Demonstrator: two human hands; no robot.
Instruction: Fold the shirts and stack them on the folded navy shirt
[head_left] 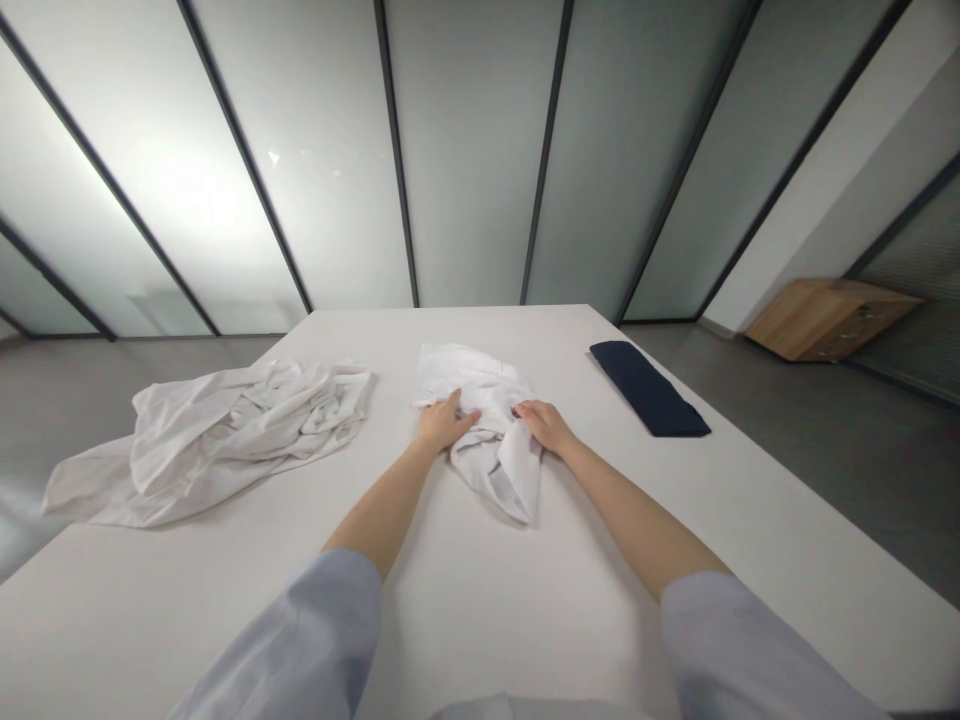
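A crumpled white garment [487, 425] lies in the middle of the white table [465, 600]. My left hand [442, 422] rests on its left side with the fingers pressed into the cloth. My right hand [544, 423] is at its right side, fingers curled onto a fold. A loose corner of the garment hangs down between my forearms.
A bigger heap of white cloth [217, 435] sprawls at the table's left and hangs over the left edge. A folded dark blue cloth [649, 400] lies at the right. Frosted glass panels stand behind the table, and a wooden cabinet [829, 318] sits on the floor at far right.
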